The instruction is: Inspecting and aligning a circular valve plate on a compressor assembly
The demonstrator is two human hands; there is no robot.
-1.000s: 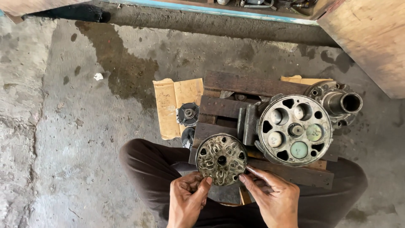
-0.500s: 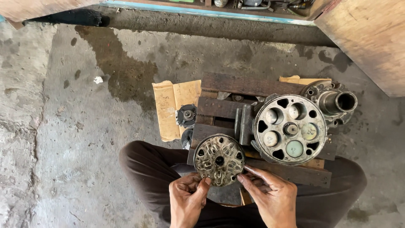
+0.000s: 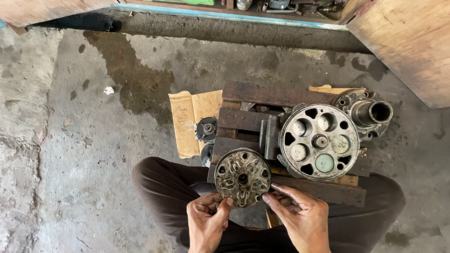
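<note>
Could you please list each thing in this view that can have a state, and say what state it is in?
Round grimy metal valve plate: held upright at its lower edge by both hands.
Left hand: fingertips gripping the plate's lower left rim.
Right hand: fingertips on its lower right rim.
Large silver cylinder block: lying on dark wooden slats, bores facing up.
Brown cardboard piece: flat on the stained concrete floor.

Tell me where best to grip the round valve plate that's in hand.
By its rim, from the near side: the valve plate is a thin disc facing up. The left hand and right hand pinch its lower edge there, probably sparing the ported face.
</note>
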